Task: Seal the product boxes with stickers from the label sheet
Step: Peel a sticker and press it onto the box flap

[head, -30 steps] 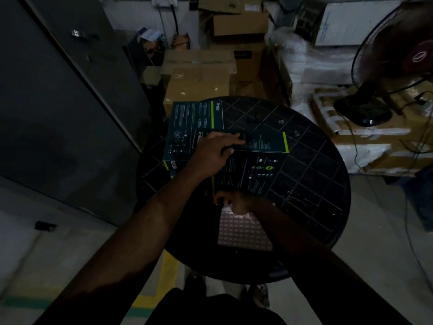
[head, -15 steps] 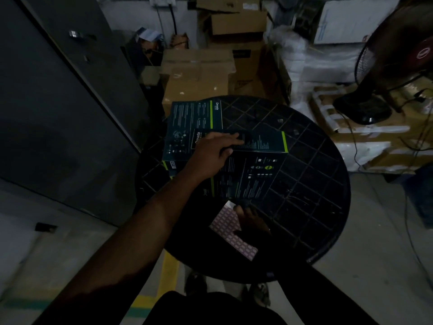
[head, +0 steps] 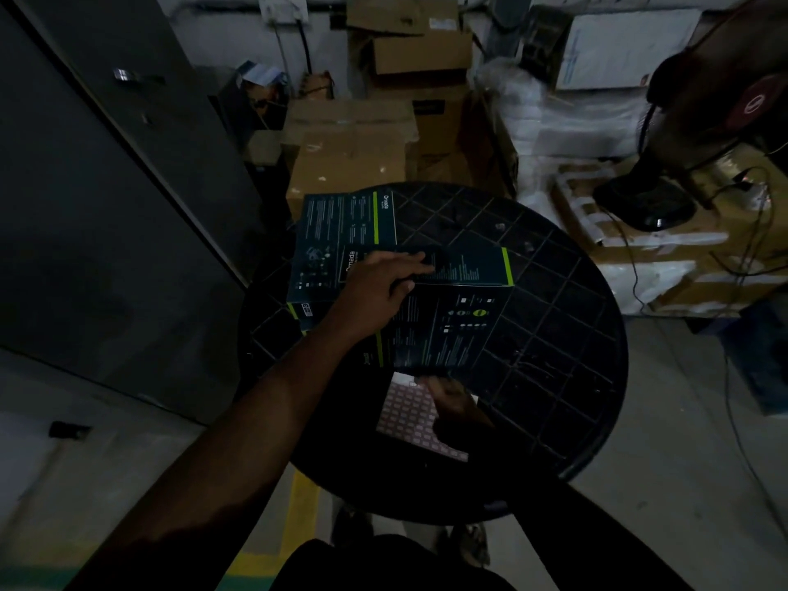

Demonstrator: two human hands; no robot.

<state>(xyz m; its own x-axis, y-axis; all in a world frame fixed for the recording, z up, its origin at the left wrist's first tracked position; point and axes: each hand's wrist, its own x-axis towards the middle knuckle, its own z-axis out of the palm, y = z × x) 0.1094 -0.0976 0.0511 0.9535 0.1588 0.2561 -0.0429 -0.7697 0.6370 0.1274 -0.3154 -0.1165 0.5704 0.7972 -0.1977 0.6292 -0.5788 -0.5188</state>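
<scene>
Left hand (head: 375,287) lies flat on the near product box (head: 435,322), pinning it to the bench (head: 575,334). Right hand (head: 452,396) is on the label sheet (head: 409,420) just below the box; grip too dark to tell. Likely step: peeling a sticker. Next: press it over the flap seam.

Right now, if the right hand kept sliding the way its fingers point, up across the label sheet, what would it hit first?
Probably the near edge of the front product box. The right hand lies on the label sheet with its fingertips almost at that edge; the dim light hides any gap.
</scene>
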